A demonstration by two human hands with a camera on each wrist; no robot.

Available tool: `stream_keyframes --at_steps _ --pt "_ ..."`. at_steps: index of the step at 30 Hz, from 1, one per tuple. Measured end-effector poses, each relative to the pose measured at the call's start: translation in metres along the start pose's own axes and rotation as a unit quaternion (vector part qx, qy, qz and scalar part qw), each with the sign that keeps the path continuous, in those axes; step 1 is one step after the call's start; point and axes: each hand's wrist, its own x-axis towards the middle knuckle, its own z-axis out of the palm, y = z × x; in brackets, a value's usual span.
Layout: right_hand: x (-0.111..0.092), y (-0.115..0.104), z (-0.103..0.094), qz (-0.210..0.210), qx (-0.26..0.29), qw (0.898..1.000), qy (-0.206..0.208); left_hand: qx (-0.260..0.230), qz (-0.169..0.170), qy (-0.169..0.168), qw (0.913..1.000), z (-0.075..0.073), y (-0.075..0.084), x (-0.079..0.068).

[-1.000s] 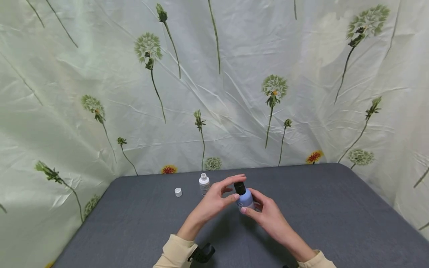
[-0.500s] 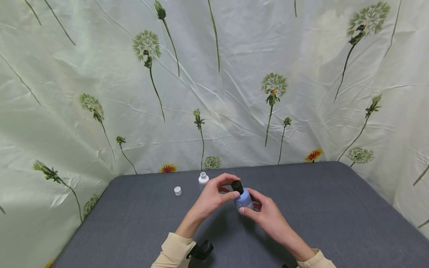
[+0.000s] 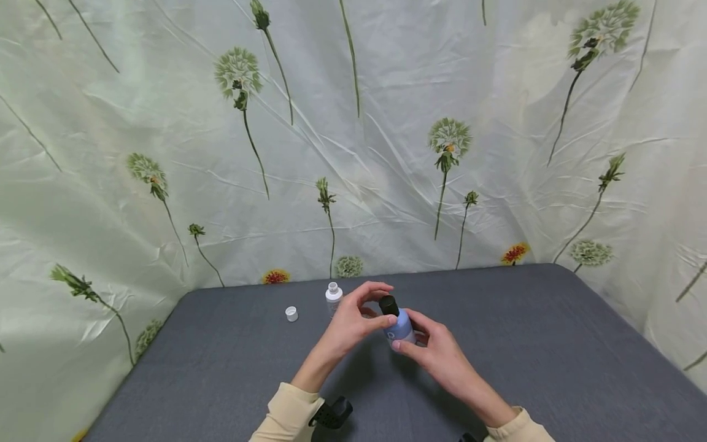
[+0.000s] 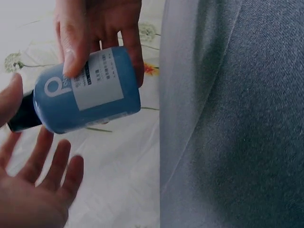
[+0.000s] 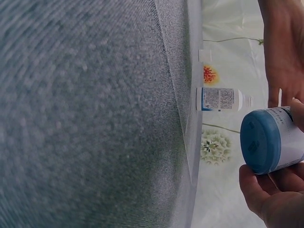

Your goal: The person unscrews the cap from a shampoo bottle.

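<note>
A blue bottle (image 3: 401,329) with a pale label is held above the table, its black cap (image 3: 388,304) tilted toward the left. My right hand (image 3: 440,354) grips the bottle's body, thumb on the near side and fingers behind. The left hand (image 3: 352,317) pinches the cap between thumb and fingers. In the left wrist view the cap (image 4: 24,114) is on the bottle (image 4: 57,109), partly covered by the left thumb, while the other left fingers spread loosely below. The right wrist view shows the bottle's round blue base (image 5: 256,142).
Behind the left hand stands a small white bottle (image 3: 334,294) with an uncovered neck. A white cap (image 3: 291,314) lies to its left. All are on the dark grey tabletop (image 3: 221,368), which ends at a flower-printed curtain (image 3: 386,153).
My left fingers have bent down from over the top of the black cap to its side. The blue bottle has shifted slightly left and its cap leans a bit more left.
</note>
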Motion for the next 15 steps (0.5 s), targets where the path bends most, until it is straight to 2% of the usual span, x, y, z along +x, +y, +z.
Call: stream_keyframes --at_steps 5,7,12,15 --pt "0.0 0.001 0.001 -0.009 -0.012 1.0 0.006 -0.03 0.051 -0.087 0.9945 -0.006 -0.003 -0.002" --pt "0.001 0.001 0.001 -0.011 -0.009 1.0 0.005 -0.053 0.049 -0.106 0.9917 -0.007 0.001 -0.003" --pt "0.002 0.001 0.0 -0.012 0.0 1.0 0.0 -0.077 0.024 -0.117 0.9898 -0.009 0.011 -0.004" --pt "0.002 0.0 0.0 -0.009 -0.007 1.0 0.001 -0.073 0.024 -0.11 0.9909 -0.009 0.007 -0.002"
